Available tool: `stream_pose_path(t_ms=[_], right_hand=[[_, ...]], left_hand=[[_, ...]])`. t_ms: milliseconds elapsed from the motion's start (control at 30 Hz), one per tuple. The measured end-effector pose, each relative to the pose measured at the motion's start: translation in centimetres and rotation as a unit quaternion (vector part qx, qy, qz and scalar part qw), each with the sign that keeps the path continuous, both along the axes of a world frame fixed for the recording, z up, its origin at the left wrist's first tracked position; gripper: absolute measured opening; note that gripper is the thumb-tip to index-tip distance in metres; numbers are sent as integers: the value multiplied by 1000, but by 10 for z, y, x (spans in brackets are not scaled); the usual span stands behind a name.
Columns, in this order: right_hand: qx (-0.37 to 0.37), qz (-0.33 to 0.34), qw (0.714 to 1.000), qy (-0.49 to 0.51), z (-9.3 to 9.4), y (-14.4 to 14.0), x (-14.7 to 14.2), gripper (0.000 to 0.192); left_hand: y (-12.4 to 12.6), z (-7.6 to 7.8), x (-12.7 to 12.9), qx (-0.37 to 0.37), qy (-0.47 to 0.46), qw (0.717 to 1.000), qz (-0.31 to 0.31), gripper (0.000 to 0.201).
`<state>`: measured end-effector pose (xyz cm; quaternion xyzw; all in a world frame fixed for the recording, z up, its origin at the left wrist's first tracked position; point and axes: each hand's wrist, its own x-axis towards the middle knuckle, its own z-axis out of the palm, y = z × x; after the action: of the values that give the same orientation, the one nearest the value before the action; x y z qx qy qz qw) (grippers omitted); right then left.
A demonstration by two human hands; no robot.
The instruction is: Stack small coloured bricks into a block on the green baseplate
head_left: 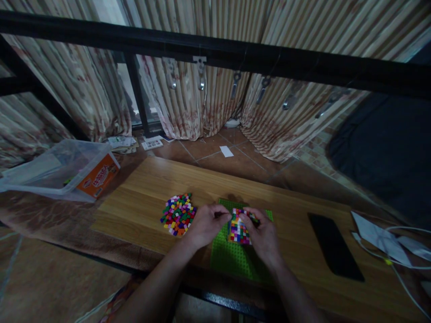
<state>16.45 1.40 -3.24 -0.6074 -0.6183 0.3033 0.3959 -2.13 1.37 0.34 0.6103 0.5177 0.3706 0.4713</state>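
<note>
On the wooden board, a green studded baseplate (224,258) lies beneath my hands. A block of small multicoloured bricks (238,233) stands over its middle; I cannot tell whether it rests on the plate or is lifted. My right hand (264,235) grips this block from the right, thumb across its top. At the block's upper left edge, the thumb and index finger of my left hand (207,224) are pinched together; anything between them is too small to make out. Left of that hand is a loose heap of small coloured bricks (178,213).
A black phone-like slab (335,246) lies on the board (134,202) to the right, near white papers (380,237) and cables. At far left sits a clear plastic bin (60,190) with an orange label. A dark metal bar (215,56) with hanging hooks crosses ahead, before striped curtains.
</note>
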Motion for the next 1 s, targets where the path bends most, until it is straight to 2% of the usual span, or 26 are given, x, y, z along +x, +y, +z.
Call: stream_pose_path(t_ms=[233, 367, 433, 500, 600, 700, 833, 1000], right_hand=[[27, 13, 999, -20, 1, 0, -2, 33], [47, 20, 998, -33, 8, -1, -2, 31], [86, 18, 995, -43, 16, -4, -2, 30], [146, 15, 988, -54, 25, -9, -2, 29], [192, 46, 978, -74, 38, -18, -4, 24], [196, 67, 974, -95, 41, -24, -6, 20], [188, 95, 973, -91, 36, -25, -7, 18], [166, 113, 978, -60, 35, -25, -5, 16]], left_hand=[[2, -5, 4, -52, -131, 990, 7, 21], [-1, 4, 9, -119, -222, 967, 33, 21], [-3, 11, 11, -140, -244, 959, 37, 24], [-5, 16, 12, -150, -255, 955, 36, 26], [-5, 16, 14, -147, -262, 953, 35, 28], [-2, 9, 17, -132, -255, 958, 14, 26], [0, 1, 18, -105, -222, 969, -21, 26], [-2, 2, 18, -135, -238, 961, -33, 31]])
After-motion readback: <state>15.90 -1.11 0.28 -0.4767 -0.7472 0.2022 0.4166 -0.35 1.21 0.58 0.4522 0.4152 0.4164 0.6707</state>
